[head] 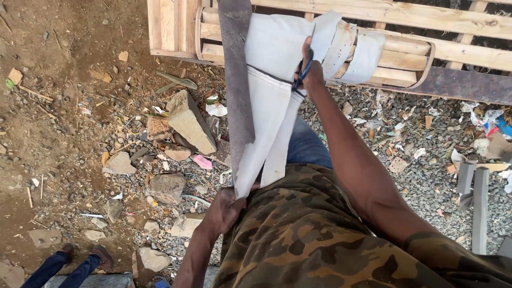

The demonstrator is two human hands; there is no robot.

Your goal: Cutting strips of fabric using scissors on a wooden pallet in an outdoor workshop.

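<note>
The right hand [312, 72] is extended forward and closed around the handles of blue scissors [302, 72]. The fingers pass through the loops; the blades are too small in the view to judge how far they are apart. The scissors sit on a white sheet [272, 101], at the point where the sheet divides into two long strips.

The left hand [224, 209] is held close to the body, below the right. It is clenched on the lower end of the white sheet, pinching it at the corner. The sheet runs taut between the two hands, from the wooden frame [405, 32] at the top down to the left hand. A dark seam line crosses the sheet just beside the scissors. A grey strip [237, 80] lies along the left edge of the sheet and hangs down with it.

The upper end of the sheet rests on the wooden frame, where several white bands curl over the slats. A dark metal bar [464, 85] lies along the lower edge of the frame.

The ground is bare earth on the left and grey gravel [421, 181] on the right. Broken stones [186, 122], scraps and litter lie scattered between. Two grey offcuts [474, 197] lie on the gravel at the right. At bottom left, another person's shoes [85, 255] and blue trouser legs are in view, well apart from the hands.
</note>
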